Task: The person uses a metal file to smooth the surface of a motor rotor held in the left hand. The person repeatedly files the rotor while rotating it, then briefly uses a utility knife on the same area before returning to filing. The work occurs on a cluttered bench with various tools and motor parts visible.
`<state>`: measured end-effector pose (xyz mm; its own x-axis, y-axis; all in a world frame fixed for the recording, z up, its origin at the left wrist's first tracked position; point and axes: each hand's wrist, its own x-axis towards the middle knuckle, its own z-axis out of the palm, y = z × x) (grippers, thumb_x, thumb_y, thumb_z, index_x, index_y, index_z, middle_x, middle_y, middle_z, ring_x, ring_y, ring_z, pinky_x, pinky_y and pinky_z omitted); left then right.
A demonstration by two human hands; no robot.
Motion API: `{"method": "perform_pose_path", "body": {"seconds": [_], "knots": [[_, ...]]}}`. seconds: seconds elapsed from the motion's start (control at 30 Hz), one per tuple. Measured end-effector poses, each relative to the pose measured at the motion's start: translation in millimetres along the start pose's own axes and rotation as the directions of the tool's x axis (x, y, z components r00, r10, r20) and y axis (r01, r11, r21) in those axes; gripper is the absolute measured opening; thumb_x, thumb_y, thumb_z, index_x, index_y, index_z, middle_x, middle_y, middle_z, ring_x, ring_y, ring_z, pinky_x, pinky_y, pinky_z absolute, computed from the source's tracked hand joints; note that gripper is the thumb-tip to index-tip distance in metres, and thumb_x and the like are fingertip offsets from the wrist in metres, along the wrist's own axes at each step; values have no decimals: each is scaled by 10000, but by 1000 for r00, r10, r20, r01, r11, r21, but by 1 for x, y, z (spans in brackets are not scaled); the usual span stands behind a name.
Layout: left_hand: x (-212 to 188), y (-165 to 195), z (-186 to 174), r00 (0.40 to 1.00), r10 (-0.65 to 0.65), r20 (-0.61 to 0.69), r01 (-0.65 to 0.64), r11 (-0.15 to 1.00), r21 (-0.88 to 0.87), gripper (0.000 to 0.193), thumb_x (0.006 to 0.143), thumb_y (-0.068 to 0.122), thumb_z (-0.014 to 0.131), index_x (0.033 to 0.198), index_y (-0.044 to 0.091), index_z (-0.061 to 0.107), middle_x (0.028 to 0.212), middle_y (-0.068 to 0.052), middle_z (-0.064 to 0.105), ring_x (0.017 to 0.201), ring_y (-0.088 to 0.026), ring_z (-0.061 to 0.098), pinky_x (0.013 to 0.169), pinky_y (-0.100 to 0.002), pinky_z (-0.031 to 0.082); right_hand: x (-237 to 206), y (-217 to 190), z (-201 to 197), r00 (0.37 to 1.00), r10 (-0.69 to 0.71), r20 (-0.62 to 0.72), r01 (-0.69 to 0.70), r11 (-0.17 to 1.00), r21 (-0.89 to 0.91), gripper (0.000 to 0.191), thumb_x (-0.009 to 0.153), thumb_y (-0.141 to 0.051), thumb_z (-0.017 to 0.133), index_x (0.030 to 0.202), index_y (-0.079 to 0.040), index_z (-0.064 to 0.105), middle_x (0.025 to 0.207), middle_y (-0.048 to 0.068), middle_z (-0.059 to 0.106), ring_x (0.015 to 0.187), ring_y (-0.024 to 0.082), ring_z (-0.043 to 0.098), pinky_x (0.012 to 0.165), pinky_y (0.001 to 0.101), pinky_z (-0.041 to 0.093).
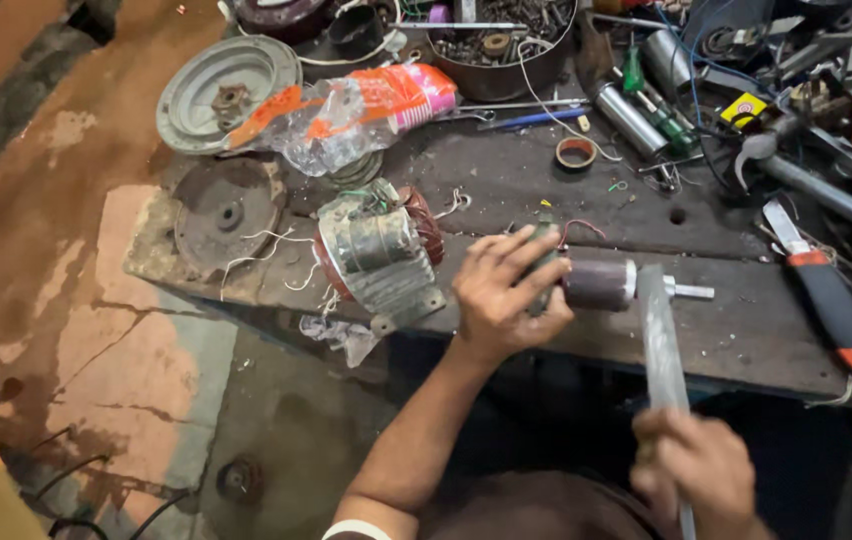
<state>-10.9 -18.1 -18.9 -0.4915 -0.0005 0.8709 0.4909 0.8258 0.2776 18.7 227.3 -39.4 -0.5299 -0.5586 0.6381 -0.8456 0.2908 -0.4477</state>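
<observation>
Grey steel rotor [598, 284] lies flat on the bench's [746, 330] near edge, shaft pointing right; left hand [502, 295] curls round its left end, while right hand [694, 468], fist closed, holds a metal bar [661, 345] upright just beside the shaft.

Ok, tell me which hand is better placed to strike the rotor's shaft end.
Right. The right hand grips the metal bar, whose top sits beside the shaft. The left hand is wrapped around the rotor, steadying it.

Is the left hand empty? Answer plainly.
No: the left hand grips a motor rotor lying on the workbench.
</observation>
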Motion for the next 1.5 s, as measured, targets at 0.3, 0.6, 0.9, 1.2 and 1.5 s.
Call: {"method": "perform_pose_path", "body": {"seconds": [0.3, 0.6, 0.9, 1.2, 1.5], "knots": [[-10, -3, 1, 999, -32, -2, 32, 999, -17, 320, 763, 162, 738, 1075, 97, 751, 1243, -116, 710, 1162, -330, 691, 1005, -473, 518, -14, 10, 1, 991, -126, 37, 122, 988, 97, 293, 731, -326, 782, 714, -106, 589, 863, 88, 630, 602, 254, 620, 508, 379, 445], [-6, 4, 6, 999, 39, 22, -40, 999, 20, 316, 751, 146, 734, 1064, 116, 764, 1227, -98, 719, 1140, -317, 692, 991, -473, 519, -8, 19, 1, 998, -62, 0, 62, 995, 76, 277, 758, -270, 779, 723, -76, 584, 881, 110, 643, 614, 260, 622, 541, 379, 449], [-3, 3, 5, 999, 32, 5, -32, 999, 8, 327, 734, 133, 733, 1059, 105, 758, 1223, -103, 718, 1149, -319, 691, 995, -478, 518, 6, 15, 4, 996, -94, -1, 94, 991, 92, 280, 819, -247, 783, 730, -70, 584, 878, 142, 652, 595, 265, 615, 506, 377, 435], [-3, 2, 4, 999, 10, 32, -10, 1000, 2, 319, 770, 129, 752, 1087, 101, 751, 1252, -103, 711, 1171, -327, 686, 1019, -484, 510, -6, 16, 13, 993, -101, -55, 107, 987, 121, 303, 819, -263, 770, 710, -58, 575, 859, 141, 650, 592, 269, 624, 515, 381, 461], [-4, 4, 9, 997, 68, 38, -69, 997, 29, 322, 760, 131, 752, 1081, 115, 759, 1244, -97, 713, 1163, -321, 684, 1012, -482, 511, -20, 14, 20, 986, -60, -153, 83, 985, 149, 315, 890, -220, 720, 703, -36, 546, 848, 161, 648, 602, 283, 625, 519, 382, 479]]}}
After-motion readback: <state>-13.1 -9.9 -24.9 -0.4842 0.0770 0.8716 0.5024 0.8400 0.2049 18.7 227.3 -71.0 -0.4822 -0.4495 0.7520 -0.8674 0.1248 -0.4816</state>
